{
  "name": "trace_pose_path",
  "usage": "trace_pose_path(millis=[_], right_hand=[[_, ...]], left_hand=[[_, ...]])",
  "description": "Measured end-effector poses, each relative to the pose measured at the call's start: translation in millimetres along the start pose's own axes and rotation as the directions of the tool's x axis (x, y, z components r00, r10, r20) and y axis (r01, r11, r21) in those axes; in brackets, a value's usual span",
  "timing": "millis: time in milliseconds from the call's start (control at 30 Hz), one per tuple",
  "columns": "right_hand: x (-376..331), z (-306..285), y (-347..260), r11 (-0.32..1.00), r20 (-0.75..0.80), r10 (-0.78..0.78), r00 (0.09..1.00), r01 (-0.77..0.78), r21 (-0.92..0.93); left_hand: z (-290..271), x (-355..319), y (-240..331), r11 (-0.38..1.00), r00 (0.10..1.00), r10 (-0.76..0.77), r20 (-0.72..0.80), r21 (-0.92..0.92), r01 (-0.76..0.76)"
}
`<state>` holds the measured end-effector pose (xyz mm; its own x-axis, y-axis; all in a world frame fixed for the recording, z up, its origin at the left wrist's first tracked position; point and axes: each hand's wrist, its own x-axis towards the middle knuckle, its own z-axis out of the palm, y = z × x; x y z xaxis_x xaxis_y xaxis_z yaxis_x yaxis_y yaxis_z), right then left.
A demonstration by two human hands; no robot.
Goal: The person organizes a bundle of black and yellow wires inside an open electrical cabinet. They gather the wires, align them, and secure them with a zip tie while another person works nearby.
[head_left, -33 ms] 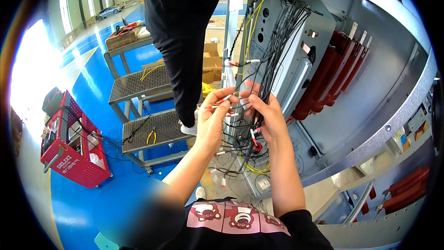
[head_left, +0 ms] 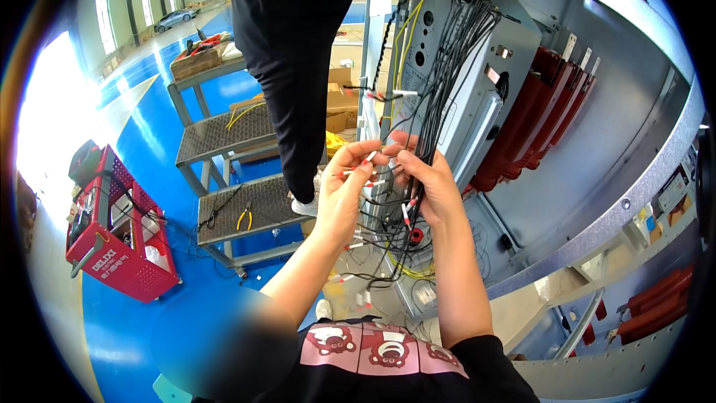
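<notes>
A thick bundle of thin black wires (head_left: 456, 48) hangs from the upper part of a grey metal box (head_left: 514, 30). Many wire ends carry white sleeves and red tips. My left hand (head_left: 344, 183) is closed, thumb and fingers pinching a wire end with a white sleeve (head_left: 370, 156). Close beside it, my right hand (head_left: 440, 186) is closed around part of the black bundle, its fingertips partly hidden behind the wires. Other sleeved wire ends dangle below and around both hands.
A person (head_left: 294, 67) stands on a metal step stand (head_left: 224, 127), one arm reaching to the box's top. Pliers (head_left: 245, 218) lie on the lowest step. A red tool cart (head_left: 123, 269) stands left. Dark red bars (head_left: 533, 112) line the cabinet (head_left: 597, 149) at right.
Loose wire ends above and below my hands have swung slightly. The other person's arm has shifted a little to the right. My hands stay almost in place, still on the wires.
</notes>
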<state>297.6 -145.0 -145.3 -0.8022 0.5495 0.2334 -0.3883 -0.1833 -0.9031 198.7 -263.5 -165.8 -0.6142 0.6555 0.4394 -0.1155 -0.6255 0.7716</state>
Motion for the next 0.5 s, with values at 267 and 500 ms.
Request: trace_pose_path(millis=[267, 500], right_hand=[[-4, 1, 23, 0.981, -0.005, 0.072, 0.997, -0.07, 0.182], [-1, 6, 29, 0.994, -0.031, -0.019, 0.999, 0.023, 0.107]], left_hand=[[-10, -14, 3, 0.957, 0.999, 0.05, -0.003, 0.286, -0.047], [-11, -4, 12, 0.94, 1.0, -0.014, 0.001, 0.341, 0.013]])
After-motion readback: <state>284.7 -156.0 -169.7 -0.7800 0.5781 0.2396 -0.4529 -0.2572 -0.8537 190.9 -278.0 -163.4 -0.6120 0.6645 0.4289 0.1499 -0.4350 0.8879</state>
